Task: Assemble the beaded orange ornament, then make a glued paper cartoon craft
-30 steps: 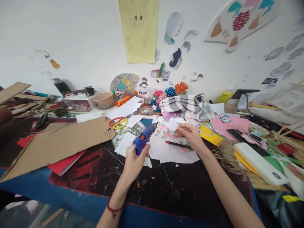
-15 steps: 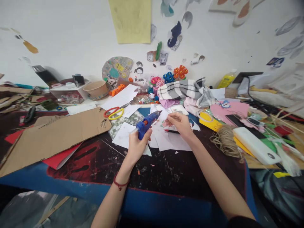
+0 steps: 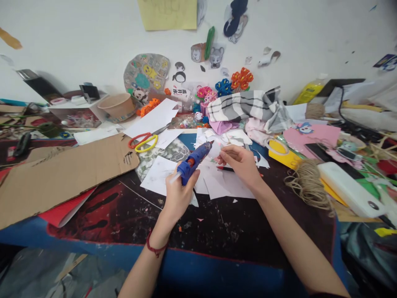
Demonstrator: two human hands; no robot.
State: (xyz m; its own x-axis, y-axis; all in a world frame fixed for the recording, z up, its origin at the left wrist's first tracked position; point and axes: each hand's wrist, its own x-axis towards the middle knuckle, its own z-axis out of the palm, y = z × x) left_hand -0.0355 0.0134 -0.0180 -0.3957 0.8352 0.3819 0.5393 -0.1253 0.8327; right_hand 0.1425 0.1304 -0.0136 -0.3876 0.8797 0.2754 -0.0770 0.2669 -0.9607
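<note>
A blue hot glue gun (image 3: 195, 161) is in the grip of my left hand (image 3: 178, 192), its nozzle tilted up and to the right. A clear glue stick (image 3: 175, 177) pokes out of its back end. My right hand (image 3: 240, 163) is just right of the nozzle, thumb and fingertips pinched together; whatever they hold is too small to name. Under it lies a red-tipped pencil (image 3: 226, 168), partly covered by the hand. White paper sheets (image 3: 214, 184) and scraps spread beneath both hands on the dark table mat (image 3: 217, 231).
Cardboard (image 3: 71, 174) covers the left side, with yellow-and-red-handled scissors (image 3: 145, 142) by its corner. To the right are a twine bundle (image 3: 310, 184) and a white power bank (image 3: 350, 188). A checkered cloth (image 3: 245, 109), a paper bowl (image 3: 116, 105) and pipe-cleaner flowers (image 3: 242, 78) stand along the wall.
The camera view has tilted down and come slightly closer. My left hand keeps its hold on the glue gun, and my right hand stays pinched near the nozzle.
</note>
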